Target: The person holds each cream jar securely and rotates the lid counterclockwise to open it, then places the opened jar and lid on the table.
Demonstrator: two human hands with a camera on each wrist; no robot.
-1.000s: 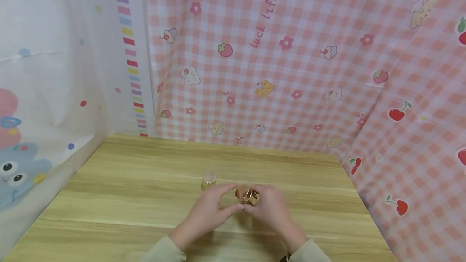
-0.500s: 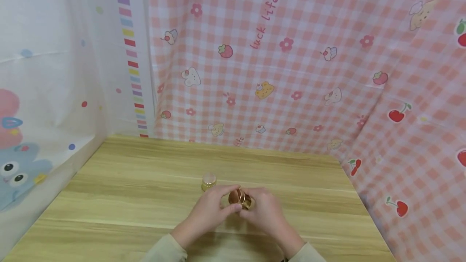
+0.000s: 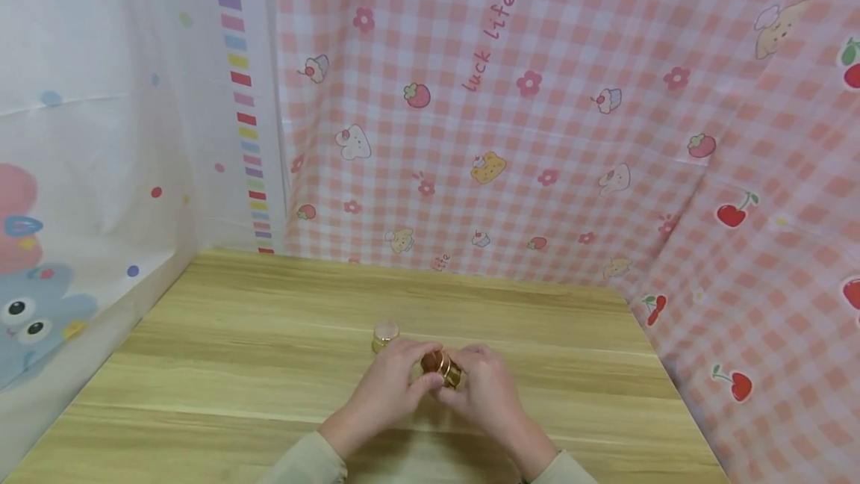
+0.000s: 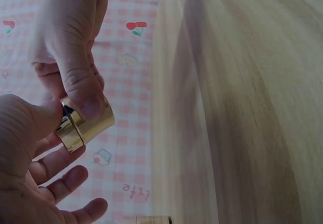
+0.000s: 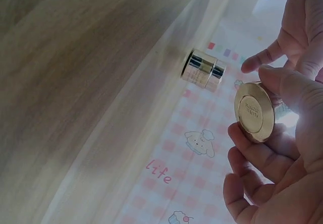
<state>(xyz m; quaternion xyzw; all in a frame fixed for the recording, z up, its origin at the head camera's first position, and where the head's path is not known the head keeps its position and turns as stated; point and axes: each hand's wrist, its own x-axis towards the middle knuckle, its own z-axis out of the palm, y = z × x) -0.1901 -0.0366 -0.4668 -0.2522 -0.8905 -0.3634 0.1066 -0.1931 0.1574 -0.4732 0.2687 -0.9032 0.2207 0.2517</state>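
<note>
Just above the table, both hands hold a shiny gold cosmetic jar (image 3: 441, 369), tilted on its side. My left hand (image 3: 384, 387) pinches its lid end between thumb and forefinger; in the left wrist view a seam rings the jar (image 4: 90, 126) near that end. My right hand (image 3: 489, 392) grips the other end, and its thumb lies across the side in the left wrist view. Small print marks the flat base (image 5: 251, 112) in the right wrist view. A second gold jar (image 3: 385, 337) stands upright on the table, just beyond my left hand.
The wood-grain table (image 3: 269, 334) runs back to a pink checked cloth (image 3: 510, 133) hung behind it. More checked cloth (image 3: 773, 305) hangs at the right edge, and a white printed cloth (image 3: 101, 133) at the left.
The held jar has moved a little left and slightly nearer, with the right hand. Left thumb and forefinger have closed onto its lid end. The standing jar has stayed put.
</note>
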